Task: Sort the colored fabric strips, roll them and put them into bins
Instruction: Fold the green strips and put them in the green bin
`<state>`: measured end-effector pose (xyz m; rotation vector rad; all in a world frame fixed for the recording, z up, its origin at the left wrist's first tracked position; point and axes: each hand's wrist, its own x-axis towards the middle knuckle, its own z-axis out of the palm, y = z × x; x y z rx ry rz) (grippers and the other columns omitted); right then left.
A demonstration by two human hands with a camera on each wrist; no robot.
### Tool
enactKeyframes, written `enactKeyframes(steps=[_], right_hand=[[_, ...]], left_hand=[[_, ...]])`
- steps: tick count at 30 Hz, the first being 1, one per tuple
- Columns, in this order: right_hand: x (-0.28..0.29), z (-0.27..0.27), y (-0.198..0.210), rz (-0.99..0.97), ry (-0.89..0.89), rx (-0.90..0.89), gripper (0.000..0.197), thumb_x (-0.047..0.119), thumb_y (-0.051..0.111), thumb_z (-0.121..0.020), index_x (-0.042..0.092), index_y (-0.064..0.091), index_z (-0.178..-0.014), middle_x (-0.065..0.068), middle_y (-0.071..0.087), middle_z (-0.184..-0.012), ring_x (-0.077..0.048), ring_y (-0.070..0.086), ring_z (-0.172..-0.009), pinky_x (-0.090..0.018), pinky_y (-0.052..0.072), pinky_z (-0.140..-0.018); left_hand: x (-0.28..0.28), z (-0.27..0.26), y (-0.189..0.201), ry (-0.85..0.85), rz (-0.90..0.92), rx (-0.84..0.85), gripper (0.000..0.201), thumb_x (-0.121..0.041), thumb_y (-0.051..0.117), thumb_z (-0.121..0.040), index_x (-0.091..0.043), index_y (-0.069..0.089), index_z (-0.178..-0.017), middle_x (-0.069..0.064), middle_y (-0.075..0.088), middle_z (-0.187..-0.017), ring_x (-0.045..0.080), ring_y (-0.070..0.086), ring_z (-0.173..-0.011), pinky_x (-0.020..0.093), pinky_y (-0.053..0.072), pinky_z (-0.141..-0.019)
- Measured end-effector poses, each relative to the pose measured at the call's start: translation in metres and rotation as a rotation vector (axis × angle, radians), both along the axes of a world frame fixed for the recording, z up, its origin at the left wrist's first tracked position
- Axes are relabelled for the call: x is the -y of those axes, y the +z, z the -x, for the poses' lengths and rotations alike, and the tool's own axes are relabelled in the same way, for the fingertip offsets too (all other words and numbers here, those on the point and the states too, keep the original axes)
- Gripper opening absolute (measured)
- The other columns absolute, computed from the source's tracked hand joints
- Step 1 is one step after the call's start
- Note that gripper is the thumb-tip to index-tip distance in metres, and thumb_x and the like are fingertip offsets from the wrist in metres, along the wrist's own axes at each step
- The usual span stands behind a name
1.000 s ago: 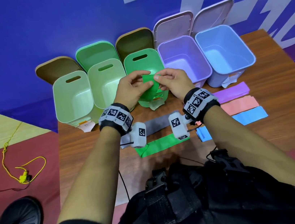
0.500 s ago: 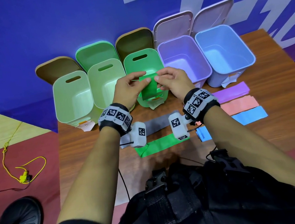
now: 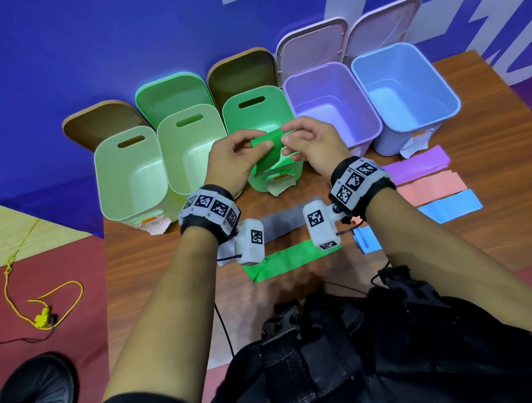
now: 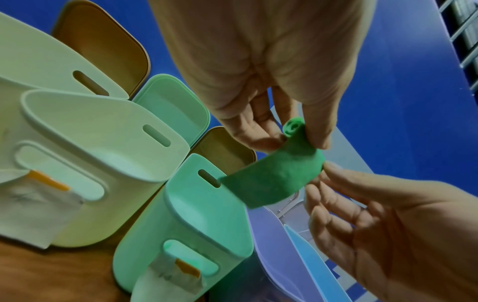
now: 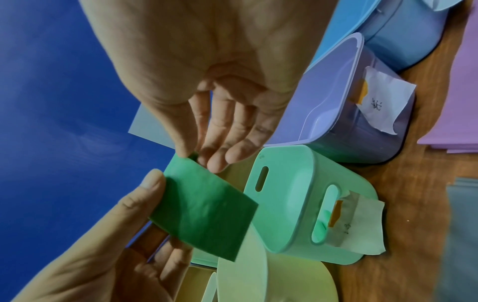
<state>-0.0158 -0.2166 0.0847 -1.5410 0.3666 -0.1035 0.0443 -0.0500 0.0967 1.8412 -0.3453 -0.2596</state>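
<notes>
Pinching a green strip (image 3: 268, 153) in both hands, I hold it above the green bin (image 3: 258, 120). My left hand (image 3: 235, 163) clamps its fingers (image 4: 320, 130) on the rolled top end, a tight little coil; my right hand (image 3: 313, 146) pinches the other edge. Its loose felt tail hangs flat.

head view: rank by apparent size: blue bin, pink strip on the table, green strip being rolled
1. blue bin, clearly largest.
2. pink strip.
3. green strip, held up between the left hand and right hand, partly rolled and hidden by fingers, so its true size is unsure.
</notes>
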Motion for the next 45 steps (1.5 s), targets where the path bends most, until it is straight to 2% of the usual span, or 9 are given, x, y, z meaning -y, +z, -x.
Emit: enactKeyframes(steps=[6, 11, 18, 24, 28, 31, 37, 41, 45], right_hand=[[0.0, -0.004, 0.001, 0.037, -0.022, -0.047, 0.009, 0.022, 0.066, -0.095, 0.014, 0.064, -0.091, -0.001, 0.069, -0.08, -0.013, 0.066, -0.074, -0.026, 0.054, -0.072], [0.001, -0.007, -0.001, 0.055, -0.03, -0.088, 0.02, 0.032, 0.066, -0.095, 0.014, 0.061, -0.087, -0.002, 0.07, -0.084, -0.012, 0.067, -0.076, -0.031, 0.055, -0.076], [0.001, -0.005, 0.0, -0.005, -0.021, -0.037, 0.005, 0.021, 0.064, -0.096, 0.021, 0.066, -0.1, -0.003, 0.067, -0.087, -0.013, 0.068, -0.077, -0.027, 0.054, -0.076], [0.001, -0.004, 0.0, -0.005, -0.01, -0.043, 0.017, 0.01, 0.068, -0.091, 0.015, 0.068, -0.107, -0.003, 0.07, -0.084, -0.01, 0.068, -0.077, -0.022, 0.052, -0.074], [0.0, -0.001, 0.003, 0.008, -0.022, -0.053, 0.027, 0.011, 0.074, -0.087, 0.011, 0.07, -0.114, -0.003, 0.073, -0.093, -0.007, 0.068, -0.081, -0.017, 0.052, -0.074], [0.001, 0.0, 0.003, 0.024, -0.03, -0.058, 0.027, 0.012, 0.077, -0.084, 0.01, 0.072, -0.111, -0.003, 0.073, -0.094, -0.004, 0.068, -0.078, -0.014, 0.051, -0.072], [0.0, -0.002, -0.001, -0.015, -0.03, -0.043, 0.01, 0.006, 0.073, -0.087, 0.009, 0.072, -0.097, -0.004, 0.072, -0.079, -0.011, 0.071, -0.076, -0.024, 0.056, -0.078], [0.0, -0.001, -0.001, -0.028, -0.004, -0.02, 0.012, 0.007, 0.07, -0.091, 0.012, 0.069, -0.102, -0.009, 0.071, -0.082, -0.014, 0.068, -0.074, -0.026, 0.057, -0.078], [-0.003, -0.002, 0.0, -0.02, 0.012, -0.015, 0.006, 0.01, 0.068, -0.093, 0.015, 0.069, -0.096, -0.009, 0.069, -0.08, -0.013, 0.065, -0.07, -0.027, 0.055, -0.075]], left_hand=[[-0.001, -0.001, 0.001, -0.019, 0.019, -0.014, 0.02, -0.025, 0.079, -0.082, -0.022, 0.074, -0.102, 0.008, 0.055, -0.067, 0.017, 0.055, -0.062, 0.033, 0.051, -0.068], [-0.002, -0.003, -0.002, -0.036, 0.018, -0.041, 0.025, -0.005, 0.077, -0.081, -0.019, 0.072, -0.101, 0.006, 0.069, -0.1, 0.018, 0.063, -0.073, 0.028, 0.057, -0.079], [-0.002, -0.007, -0.009, -0.01, 0.018, -0.014, 0.019, -0.015, 0.076, -0.082, -0.017, 0.075, -0.101, -0.007, 0.063, -0.071, 0.015, 0.055, -0.068, 0.028, 0.051, -0.074], [-0.002, -0.01, -0.012, -0.015, 0.067, 0.009, 0.021, -0.022, 0.076, -0.083, -0.018, 0.076, -0.104, 0.005, 0.045, -0.068, 0.02, 0.042, -0.066, 0.033, 0.042, -0.069], [-0.001, -0.01, -0.013, -0.019, 0.05, 0.015, 0.02, -0.019, 0.076, -0.085, -0.012, 0.075, -0.104, 0.008, 0.05, -0.066, 0.02, 0.045, -0.065, 0.03, 0.045, -0.068], [-0.002, -0.01, -0.014, -0.012, 0.036, 0.025, 0.018, -0.021, 0.076, -0.085, -0.015, 0.076, -0.102, 0.005, 0.049, -0.063, 0.019, 0.043, -0.062, 0.029, 0.043, -0.065], [-0.006, -0.012, -0.014, -0.02, -0.01, 0.047, 0.016, -0.019, 0.074, -0.087, -0.017, 0.077, -0.103, -0.012, 0.045, -0.053, 0.008, 0.037, -0.055, 0.02, 0.037, -0.06], [-0.004, -0.01, -0.014, -0.054, 0.003, 0.029, 0.02, -0.026, 0.077, -0.084, -0.023, 0.078, -0.103, 0.008, 0.068, -0.075, 0.017, 0.053, -0.067, 0.03, 0.05, -0.072], [-0.002, -0.01, -0.014, -0.083, 0.033, 0.033, 0.019, -0.023, 0.076, -0.084, -0.022, 0.077, -0.104, 0.0, 0.075, -0.099, 0.014, 0.066, -0.09, 0.029, 0.054, -0.088]])
